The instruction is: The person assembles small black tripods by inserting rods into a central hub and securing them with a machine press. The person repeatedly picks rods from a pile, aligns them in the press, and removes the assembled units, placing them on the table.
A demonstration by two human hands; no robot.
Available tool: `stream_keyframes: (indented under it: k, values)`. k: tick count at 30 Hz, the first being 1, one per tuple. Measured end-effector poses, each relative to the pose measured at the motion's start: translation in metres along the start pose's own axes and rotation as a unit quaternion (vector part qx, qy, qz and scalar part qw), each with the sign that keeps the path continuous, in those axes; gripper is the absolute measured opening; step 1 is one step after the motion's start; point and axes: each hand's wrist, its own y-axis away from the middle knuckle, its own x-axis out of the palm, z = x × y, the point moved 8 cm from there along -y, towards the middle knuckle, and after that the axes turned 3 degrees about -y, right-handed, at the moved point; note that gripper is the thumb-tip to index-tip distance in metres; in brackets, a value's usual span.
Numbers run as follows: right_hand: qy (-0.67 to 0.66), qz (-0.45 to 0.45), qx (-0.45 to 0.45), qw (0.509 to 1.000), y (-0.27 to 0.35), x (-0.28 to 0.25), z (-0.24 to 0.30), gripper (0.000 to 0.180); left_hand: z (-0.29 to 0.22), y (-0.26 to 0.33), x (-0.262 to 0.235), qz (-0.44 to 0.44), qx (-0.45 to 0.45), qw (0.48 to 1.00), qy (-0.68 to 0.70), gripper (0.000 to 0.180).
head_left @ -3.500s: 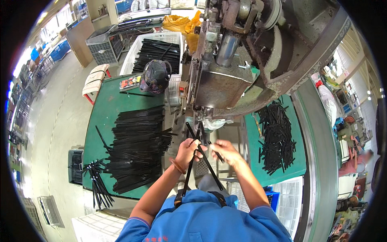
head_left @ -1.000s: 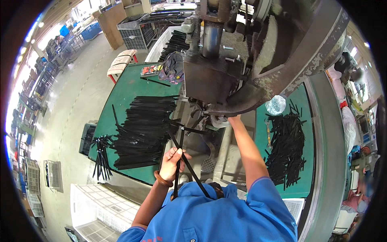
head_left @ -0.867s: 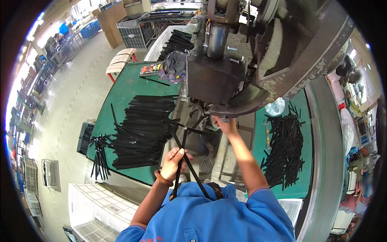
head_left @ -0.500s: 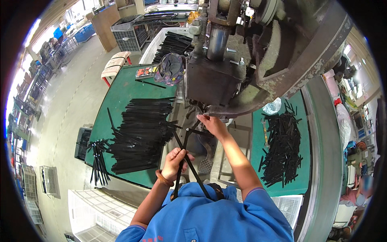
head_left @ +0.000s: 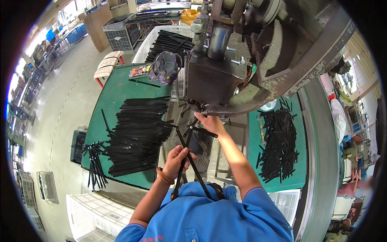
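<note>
My left hand (head_left: pixel 175 160) is closed around long, flat black strips (head_left: pixel 195 167) that cross each other in front of my chest. A shorter black strip (head_left: pixel 205 132) slants off to the right from a bright round joint near their upper end. Just under the head of a heavy metal press (head_left: pixel 213 80), my right hand (head_left: pixel 211 124) pinches the upper end of these linked strips. Its fingertips are partly hidden close to the press tool. To my left, many similar long black strips (head_left: pixel 139 133) lie stacked on a green table (head_left: pixel 117 86).
Short black strips (head_left: pixel 278 145) are heaped on a green surface at right. A small bundle of strips (head_left: pixel 96 165) overhangs the left table's edge. A patterned bag (head_left: pixel 164 67) sits by a white crate (head_left: pixel 141 54). Below the press is a foot pedal (head_left: pixel 202 164). White crates (head_left: pixel 96 213) stand nearby.
The view has shifted slightly. The short jointed strip has swung out further to the right below my right hand. Both hands keep their hold.
</note>
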Motion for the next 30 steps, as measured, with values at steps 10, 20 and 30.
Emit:
stream_keyframes:
  k: [10, 20, 30]
  values:
    - [-0.42, -0.054, 0.256, 0.869, 0.056, -0.046, -0.094, 0.049, -0.009, -0.036, 0.031, 0.04, -0.015, 0.996, -0.074, 0.016]
    - [-0.151, 0.031, 0.177, 0.972, 0.17, -0.004, -0.03, 0.025, 0.024, -0.08, 0.03, 0.04, -0.02, 0.997, -0.07, 0.018]
    - [-0.182, -0.061, 0.24, 0.952, 0.184, 0.005, -0.024, 0.018, 0.035, -0.076, 0.032, 0.094, -0.07, 0.993, -0.027, 0.014]
